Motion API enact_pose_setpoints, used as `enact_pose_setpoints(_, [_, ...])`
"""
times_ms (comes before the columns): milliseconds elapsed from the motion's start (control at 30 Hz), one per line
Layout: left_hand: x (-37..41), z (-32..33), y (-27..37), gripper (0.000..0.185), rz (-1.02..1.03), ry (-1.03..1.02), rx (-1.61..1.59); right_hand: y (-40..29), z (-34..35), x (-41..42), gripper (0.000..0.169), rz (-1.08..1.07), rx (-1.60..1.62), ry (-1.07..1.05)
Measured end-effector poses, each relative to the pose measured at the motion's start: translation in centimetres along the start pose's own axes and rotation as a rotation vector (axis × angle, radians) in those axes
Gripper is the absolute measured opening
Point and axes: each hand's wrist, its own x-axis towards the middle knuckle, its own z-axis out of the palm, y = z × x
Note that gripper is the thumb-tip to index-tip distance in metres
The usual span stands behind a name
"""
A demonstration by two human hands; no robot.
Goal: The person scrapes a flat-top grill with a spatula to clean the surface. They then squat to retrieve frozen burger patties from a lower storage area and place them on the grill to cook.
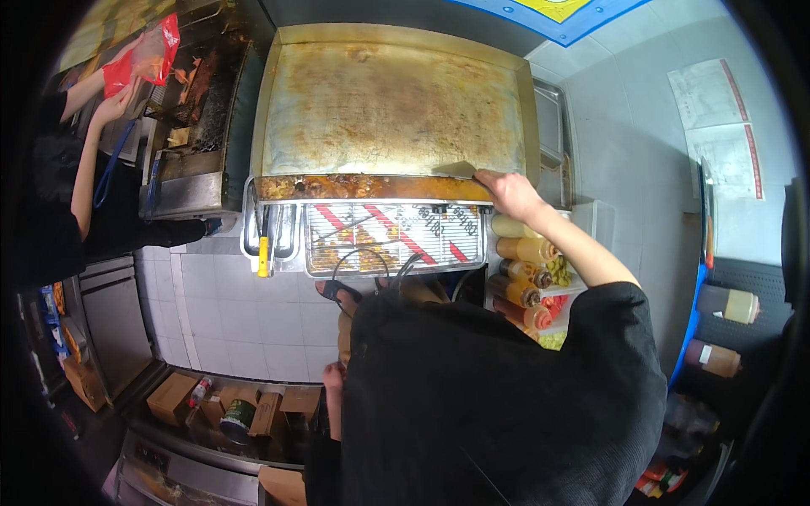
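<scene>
My right hand (511, 195) is at the front right of a flat-top griddle (392, 107), closed on a scraper; its flat metal blade (457, 169) lies at the griddle's front edge, and the handle is hidden by the hand. Brown grease coats the front trough (354, 188). My left hand (333, 376) hangs low beside my body, fingers curled, with nothing visible in it. Below the trough is a wire rack over a metal tray (398, 269). A yellow-handled tool (263, 256) rests on a smaller metal tray at its left.
Several sauce bottles (524, 249) stand at the right, by containers of pickles (559, 271). At the left, a co-worker's hands hold a red and clear bag (152, 57) over a charred grill (209, 107). Cardboard boxes (172, 398) line a low shelf.
</scene>
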Motion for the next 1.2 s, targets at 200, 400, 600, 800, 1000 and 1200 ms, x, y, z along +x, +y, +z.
enact_pose_setpoints(200, [4.3,-3.9,4.9,0.024,0.118,0.083,-0.279,-1.2,-4.5,2.0,0.037,-0.030,0.072,0.048])
enact_pose_setpoints(400, [0.4,-3.9,9.8,0.030,0.209,0.094,-0.253,8.6,-4.4,18.5,0.043,0.380,-0.231,-0.008])
enact_pose_setpoints(600, [-4.6,-1.0,0.5,0.026,0.268,0.192,-0.209,13.9,-3.4,26.2,0.033,0.331,-0.189,0.021])
enact_pose_setpoints(800, [-7.2,5.3,-8.0,0.023,0.142,0.156,-0.005,6.8,1.2,11.0,0.033,0.013,-0.159,-0.006])
enact_pose_setpoints(1000, [-2.7,3.6,-5.5,0.021,0.252,0.075,0.256,-0.8,1.6,-0.7,0.036,-0.083,-0.164,0.145])
enact_pose_setpoints(1200, [1.5,-4.0,3.5,0.022,0.395,0.219,0.229,-2.5,-2.1,-0.7,0.037,-0.152,-0.091,0.276])
